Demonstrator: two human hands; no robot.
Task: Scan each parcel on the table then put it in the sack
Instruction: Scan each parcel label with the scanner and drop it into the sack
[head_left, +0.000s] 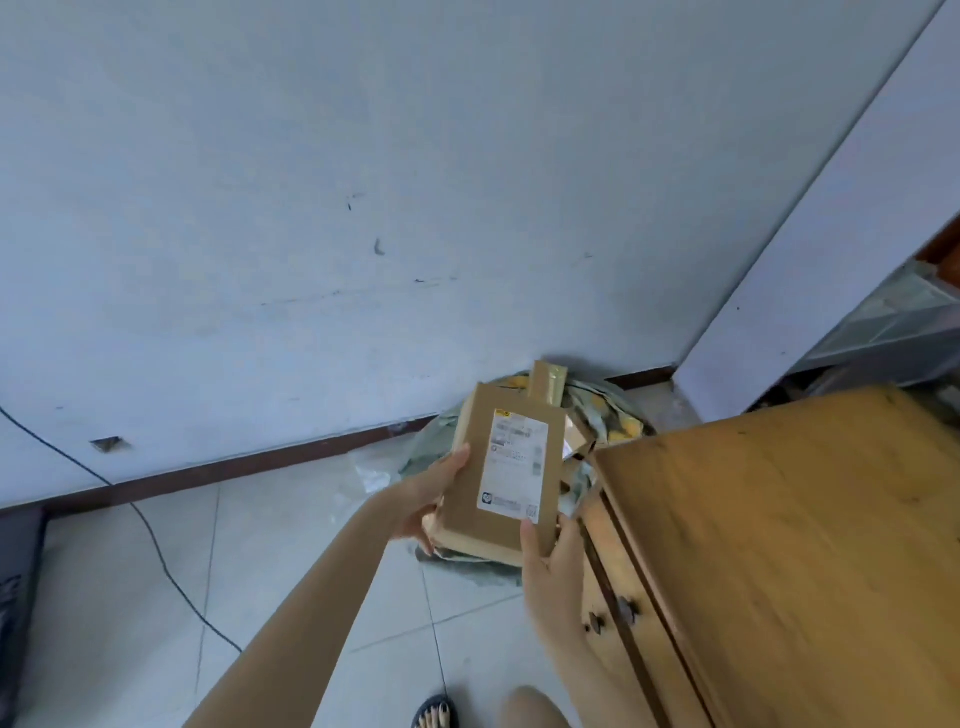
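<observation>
A flat brown cardboard parcel (470, 483) with a white shipping label on top is held over the open sack (613, 415). My left hand (434, 491) grips its left edge and my right hand (550, 561) grips its near right corner. The sack is green-grey with yellow patches and sits on the floor against the wall, left of the wooden table (789, 530). Another brown parcel (545, 382) stands upright inside the sack, with more cardboard showing beside it. No scanner is in view.
The table has drawers with dark knobs (610, 616) facing the sack. A black cable (156, 535) runs across the tiled floor at left. A clear plastic shelf unit (893, 322) stands at far right. My sandalled foot (434, 714) is at the bottom edge.
</observation>
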